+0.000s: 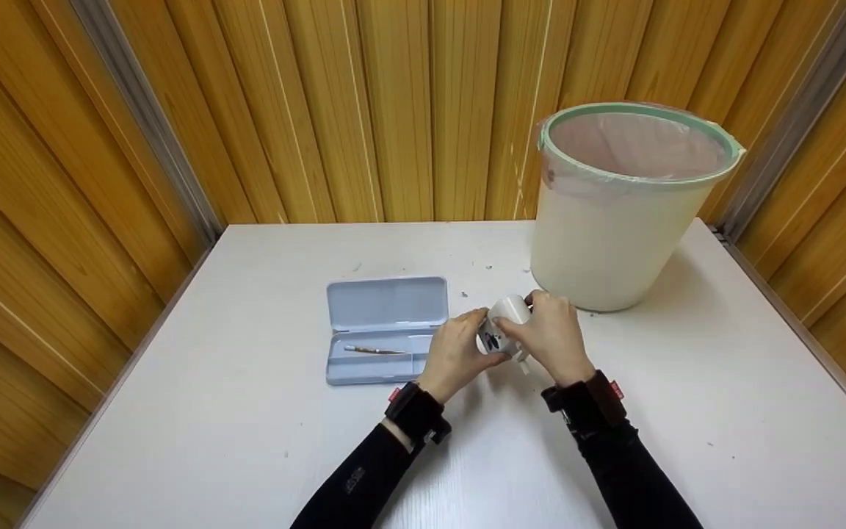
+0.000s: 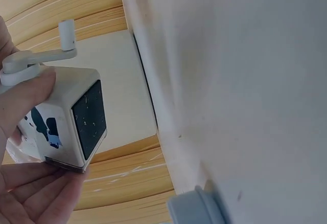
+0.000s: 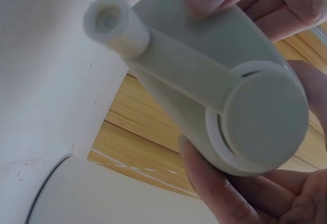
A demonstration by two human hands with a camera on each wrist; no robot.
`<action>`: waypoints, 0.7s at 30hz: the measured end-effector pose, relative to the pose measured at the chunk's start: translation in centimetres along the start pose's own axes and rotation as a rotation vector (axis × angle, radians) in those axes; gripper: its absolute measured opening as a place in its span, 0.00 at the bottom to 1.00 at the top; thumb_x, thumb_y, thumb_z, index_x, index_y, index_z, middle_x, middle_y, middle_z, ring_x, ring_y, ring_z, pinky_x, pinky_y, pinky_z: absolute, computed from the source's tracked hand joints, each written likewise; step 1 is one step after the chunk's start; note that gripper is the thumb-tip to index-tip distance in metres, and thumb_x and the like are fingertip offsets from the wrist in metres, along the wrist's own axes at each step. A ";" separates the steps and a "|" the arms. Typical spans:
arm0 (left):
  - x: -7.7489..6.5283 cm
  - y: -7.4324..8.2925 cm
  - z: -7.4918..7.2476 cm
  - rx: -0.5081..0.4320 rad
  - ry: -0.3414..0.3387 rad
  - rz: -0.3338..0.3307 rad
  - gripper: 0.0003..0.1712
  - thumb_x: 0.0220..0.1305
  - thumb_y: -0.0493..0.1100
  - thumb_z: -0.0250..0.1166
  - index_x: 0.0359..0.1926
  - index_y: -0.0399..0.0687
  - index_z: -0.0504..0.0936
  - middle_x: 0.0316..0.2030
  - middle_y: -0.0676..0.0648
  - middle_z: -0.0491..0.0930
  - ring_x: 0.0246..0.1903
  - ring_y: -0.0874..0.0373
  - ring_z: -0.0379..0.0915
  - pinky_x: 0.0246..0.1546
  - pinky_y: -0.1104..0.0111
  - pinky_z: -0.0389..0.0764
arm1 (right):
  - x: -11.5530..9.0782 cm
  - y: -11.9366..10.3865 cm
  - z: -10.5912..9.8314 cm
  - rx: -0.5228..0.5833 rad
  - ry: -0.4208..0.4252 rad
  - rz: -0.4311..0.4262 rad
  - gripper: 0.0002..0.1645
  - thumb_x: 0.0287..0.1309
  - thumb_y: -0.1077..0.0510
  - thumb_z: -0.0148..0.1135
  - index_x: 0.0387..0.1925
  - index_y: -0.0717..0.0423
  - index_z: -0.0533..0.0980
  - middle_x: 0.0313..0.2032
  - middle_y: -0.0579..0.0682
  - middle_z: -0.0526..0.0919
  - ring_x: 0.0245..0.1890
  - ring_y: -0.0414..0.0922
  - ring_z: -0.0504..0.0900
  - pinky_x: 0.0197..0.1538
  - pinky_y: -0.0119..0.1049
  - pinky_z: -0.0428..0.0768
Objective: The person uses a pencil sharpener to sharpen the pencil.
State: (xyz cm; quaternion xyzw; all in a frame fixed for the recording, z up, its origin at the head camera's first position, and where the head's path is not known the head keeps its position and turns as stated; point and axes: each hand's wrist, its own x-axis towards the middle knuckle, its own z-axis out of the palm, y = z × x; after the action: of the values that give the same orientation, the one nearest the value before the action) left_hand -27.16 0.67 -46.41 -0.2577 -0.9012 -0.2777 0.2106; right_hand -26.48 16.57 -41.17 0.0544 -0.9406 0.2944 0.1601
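Both hands hold a white crank pencil sharpener (image 1: 509, 311) tilted above the table, right of the pencil case. My left hand (image 1: 460, 351) grips its lower end, thumb near the bottom edge. From the other side my right hand (image 1: 557, 334) grips the body, its thumb laid across the printed face. Dark figures decorate that face, and a dark speckled panel (image 2: 89, 120) shows on an adjoining side in the left wrist view. The crank handle (image 3: 176, 68) stands out toward the right wrist camera, with no finger on its knob.
A pale blue pencil case (image 1: 388, 303) lies with its lid up, holding a thin brush-like stick (image 1: 375, 350). Behind the right hand stands a tall cream bin (image 1: 610, 235) with a green rim and plastic liner. Small crumbs dot the white table (image 1: 247, 353); wood-look panels (image 1: 393, 110) enclose it.
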 end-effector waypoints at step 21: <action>1.2 -2.8 -1.9 -0.639 -0.291 -0.106 0.35 0.46 0.38 0.79 0.58 0.38 0.80 0.54 0.43 0.84 0.56 0.55 0.80 0.59 0.72 0.77 | 0.7 2.3 -2.0 -0.034 -0.311 -0.578 0.40 0.45 0.71 0.73 0.61 0.45 0.77 0.72 0.52 0.65 0.73 0.60 0.62 0.66 0.58 0.72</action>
State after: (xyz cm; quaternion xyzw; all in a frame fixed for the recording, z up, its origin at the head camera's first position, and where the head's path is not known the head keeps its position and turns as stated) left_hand -29.24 -2.10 -45.47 -0.3001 -0.8016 -0.5165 -0.0261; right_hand -27.02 19.59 -40.64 0.3609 -0.9041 0.2093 0.0922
